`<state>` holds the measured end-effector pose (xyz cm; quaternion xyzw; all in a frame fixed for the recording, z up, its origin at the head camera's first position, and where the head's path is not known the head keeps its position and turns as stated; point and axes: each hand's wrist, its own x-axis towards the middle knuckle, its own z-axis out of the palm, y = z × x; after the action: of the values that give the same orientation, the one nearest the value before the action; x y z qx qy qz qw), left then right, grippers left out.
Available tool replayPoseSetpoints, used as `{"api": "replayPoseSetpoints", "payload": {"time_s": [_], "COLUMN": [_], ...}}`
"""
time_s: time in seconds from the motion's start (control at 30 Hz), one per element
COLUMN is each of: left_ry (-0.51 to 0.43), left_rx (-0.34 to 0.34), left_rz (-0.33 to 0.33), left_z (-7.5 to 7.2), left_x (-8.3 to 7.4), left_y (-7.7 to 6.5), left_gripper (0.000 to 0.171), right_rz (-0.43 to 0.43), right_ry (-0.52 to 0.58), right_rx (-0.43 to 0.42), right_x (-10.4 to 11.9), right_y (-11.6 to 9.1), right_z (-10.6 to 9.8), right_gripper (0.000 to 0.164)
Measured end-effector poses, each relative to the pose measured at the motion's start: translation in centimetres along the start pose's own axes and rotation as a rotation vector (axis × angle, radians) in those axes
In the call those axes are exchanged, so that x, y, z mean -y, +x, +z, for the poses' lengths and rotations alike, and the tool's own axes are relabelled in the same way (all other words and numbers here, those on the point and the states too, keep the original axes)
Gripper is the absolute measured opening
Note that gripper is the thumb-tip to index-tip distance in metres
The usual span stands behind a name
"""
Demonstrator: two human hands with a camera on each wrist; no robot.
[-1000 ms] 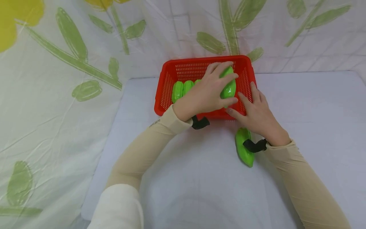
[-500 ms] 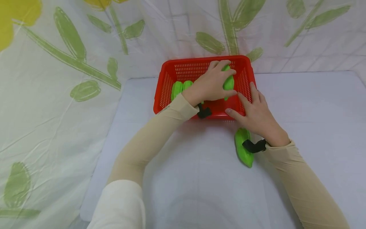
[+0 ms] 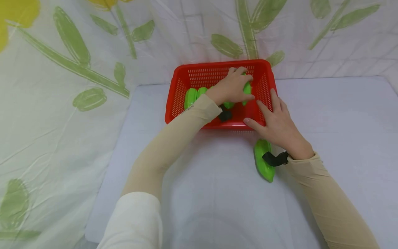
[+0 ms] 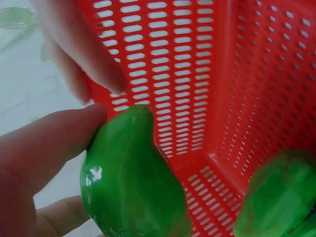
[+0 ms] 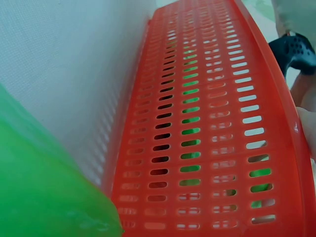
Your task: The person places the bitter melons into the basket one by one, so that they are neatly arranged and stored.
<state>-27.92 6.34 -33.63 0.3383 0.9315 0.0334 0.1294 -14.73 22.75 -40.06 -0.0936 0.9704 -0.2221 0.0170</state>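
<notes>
My left hand (image 3: pixel 233 87) is inside the red basket (image 3: pixel 177 93), holding a glossy green ridged fruit that looks like a star fruit (image 3: pixel 247 90). In the left wrist view this star fruit (image 4: pixel 133 177) hangs beside the thumb and fingers, above the basket's slotted floor. Several similar green fruits (image 3: pixel 190 97) lie in a row toward the basket's left, partly covered by the left arm. My right hand (image 3: pixel 281 124) rests with spread fingers on the basket's front right corner. Another green star fruit (image 3: pixel 263 162) lies on the table under the right wrist.
The basket stands at the back of a table with a white cloth (image 3: pixel 199 193). A curtain with painted flowers and leaves (image 3: pixel 199 31) hangs right behind it. A black wrist camera mount (image 3: pixel 275 159) juts over the fruit on the table.
My left hand has lowered the star fruit into the basket and shifted slightly left, closer to the row. My right hand has stayed at the basket's corner.
</notes>
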Motion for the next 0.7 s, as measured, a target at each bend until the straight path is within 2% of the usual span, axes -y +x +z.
{"api": "replayPoseSetpoints", "payload": {"time_s": [0.33, 0.57, 0.7], "left_ry": [0.086, 0.104, 0.137], "left_rx": [0.102, 0.143, 0.169], "left_rz": [-0.009, -0.049, -0.033], "left_z": [1.3, 2.1, 2.5], "left_x": [0.3, -0.2, -0.4], "left_y": [2.4, 3.0, 3.1], "left_gripper": [0.071, 0.07, 0.068], "right_rz": [0.008, 0.012, 0.01], "right_ry": [0.006, 0.014, 0.018], "right_rx": [0.003, 0.003, 0.0], "right_x": [-0.1, -0.1, -0.1], "right_y": [0.1, 0.0, 0.0], "right_z": [0.2, 0.1, 0.1], "right_gripper": [0.094, 0.093, 0.093]}}
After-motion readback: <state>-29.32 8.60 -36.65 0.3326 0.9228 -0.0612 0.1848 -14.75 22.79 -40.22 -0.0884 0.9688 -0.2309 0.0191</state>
